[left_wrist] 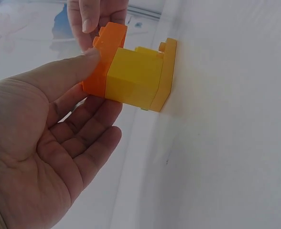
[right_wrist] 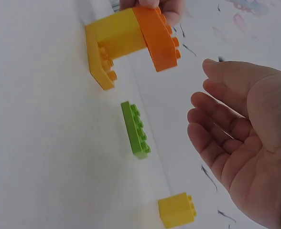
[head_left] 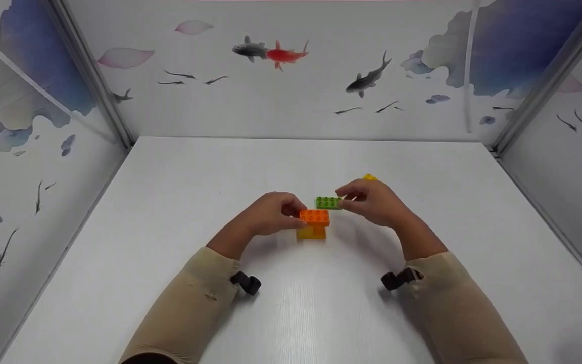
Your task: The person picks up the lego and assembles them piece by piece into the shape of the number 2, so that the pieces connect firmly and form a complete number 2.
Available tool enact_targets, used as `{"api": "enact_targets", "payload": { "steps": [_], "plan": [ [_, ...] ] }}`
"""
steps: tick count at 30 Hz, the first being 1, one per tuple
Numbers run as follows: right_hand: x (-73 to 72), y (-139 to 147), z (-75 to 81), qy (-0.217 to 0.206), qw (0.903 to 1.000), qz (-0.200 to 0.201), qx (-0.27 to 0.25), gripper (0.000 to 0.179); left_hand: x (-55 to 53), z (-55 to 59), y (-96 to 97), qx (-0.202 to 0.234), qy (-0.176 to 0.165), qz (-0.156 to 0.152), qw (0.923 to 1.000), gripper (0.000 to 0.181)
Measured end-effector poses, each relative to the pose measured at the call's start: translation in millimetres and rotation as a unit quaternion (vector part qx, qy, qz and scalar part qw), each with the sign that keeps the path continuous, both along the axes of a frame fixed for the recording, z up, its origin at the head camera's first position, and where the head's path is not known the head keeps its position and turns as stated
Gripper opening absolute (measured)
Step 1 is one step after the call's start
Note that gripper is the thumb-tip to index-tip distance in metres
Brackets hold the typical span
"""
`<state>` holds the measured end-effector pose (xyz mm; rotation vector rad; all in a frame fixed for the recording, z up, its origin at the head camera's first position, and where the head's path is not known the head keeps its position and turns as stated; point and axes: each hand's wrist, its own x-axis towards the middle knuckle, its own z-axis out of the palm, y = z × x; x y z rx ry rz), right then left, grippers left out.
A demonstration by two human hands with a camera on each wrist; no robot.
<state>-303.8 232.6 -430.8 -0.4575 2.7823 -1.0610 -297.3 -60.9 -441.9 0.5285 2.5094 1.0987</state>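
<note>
We seem mid-build; our left hand (head_left: 274,214) pinches the top orange block (head_left: 315,217); our right hand (head_left: 374,202), relaxed and empty, likely needs lowering to the green block (head_left: 327,202).

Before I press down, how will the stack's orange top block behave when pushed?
The orange block is probably stiff, judging by its straight edges. Pushed on its overhanging end, it might pry loose, since the yellow block supports only the other end. Flat sides make rolling unlikely.
</note>
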Motion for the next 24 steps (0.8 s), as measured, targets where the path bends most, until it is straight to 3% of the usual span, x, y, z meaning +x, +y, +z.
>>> {"api": "enact_targets", "payload": {
  "steps": [6,11,16,24],
  "plan": [
    [-13.8,26,-8.0,-0.028,0.9967,-0.073,-0.023,0.037,0.0,-1.0,0.0,0.003,-0.002,0.0,1.0,0.028],
    [-19.1,41,-14.0,-0.028,0.9904,-0.124,-0.056,0.031,-0.8,-2.3,-1.1,0.012,-0.001,-0.001,0.9999,0.028],
    [-26.0,50,-19.5,-0.042,0.9788,-0.188,-0.07,0.031,-0.1,-3.9,-1.8,0.015,0.002,-0.001,0.9999,0.027],
    [-39.2,53,-20.1,-0.078,0.9568,-0.254,-0.117,0.045,-0.6,-2.0,0.9,0.003,0.001,0.002,1.0,0.027]
  ]
}}
